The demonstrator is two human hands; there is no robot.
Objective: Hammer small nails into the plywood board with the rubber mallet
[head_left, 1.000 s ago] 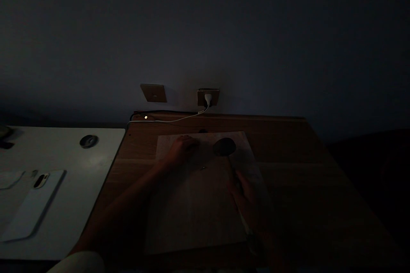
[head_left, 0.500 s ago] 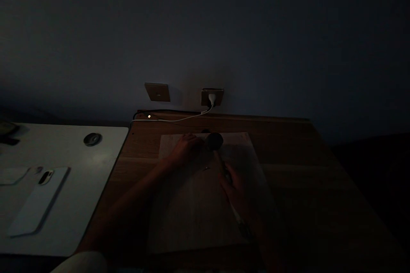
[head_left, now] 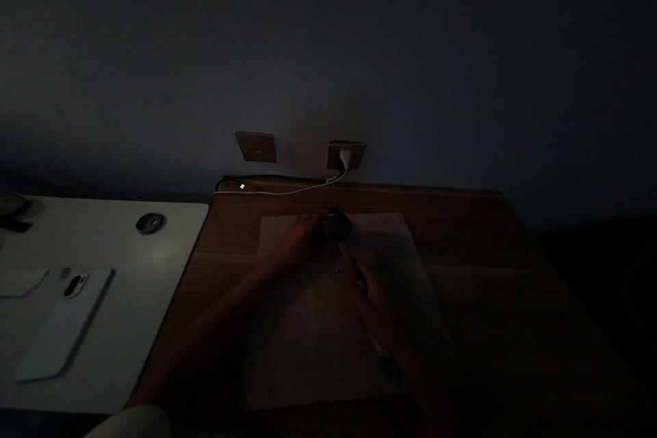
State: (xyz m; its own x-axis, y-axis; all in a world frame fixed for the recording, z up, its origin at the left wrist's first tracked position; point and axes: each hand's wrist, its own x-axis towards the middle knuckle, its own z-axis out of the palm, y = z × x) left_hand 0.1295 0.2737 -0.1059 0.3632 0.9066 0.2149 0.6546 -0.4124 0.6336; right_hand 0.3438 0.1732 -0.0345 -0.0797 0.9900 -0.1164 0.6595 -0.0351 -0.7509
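A person's right hand (head_left: 374, 300) clamps the wood-toned handle of a dark, round-headed mallet (head_left: 339, 227), its head toward the far edge of the brown wooden tabletop (head_left: 513, 315) and just beside the left hand (head_left: 299, 239), whose grip is too dark to tell. Beneath both lies a pale, four-sided board (head_left: 308, 349), nearer the tabletop's left edge than its right, bearing a small, shiny piece (head_left: 335, 272). Short, square blows with the left fingertips well clear of the head would likely serve best
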